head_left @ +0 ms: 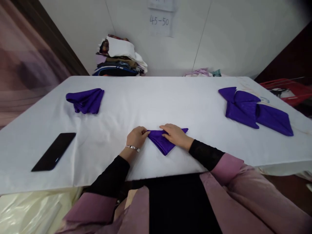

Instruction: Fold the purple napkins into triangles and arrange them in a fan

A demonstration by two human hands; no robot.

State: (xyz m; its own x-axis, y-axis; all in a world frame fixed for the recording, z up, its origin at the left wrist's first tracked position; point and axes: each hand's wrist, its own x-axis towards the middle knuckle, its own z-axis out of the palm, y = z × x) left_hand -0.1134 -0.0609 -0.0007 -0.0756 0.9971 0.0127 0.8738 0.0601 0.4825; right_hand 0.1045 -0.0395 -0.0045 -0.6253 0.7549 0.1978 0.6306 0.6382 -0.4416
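Note:
In front of me a purple cloth [162,143] lies folded into a triangle, its point toward my body and its long edge away from me. My left hand [137,136] pinches the cloth's left corner between thumb and fingers. Over the upper right part of the same cloth rests my right hand [175,134], thumb and fingers gripping the fold near the top edge. The cloth's right tip sticks out past that hand. A silver bracelet circles my left wrist.
Purple folded pieces [246,109] lie at the right, and a gathered purple cloth [86,100] at the far left. A black phone [54,152] is on the white tabletop [151,104]. Stacked clothes [119,58] stand behind the far edge; a red basket [290,91] is beyond the right edge.

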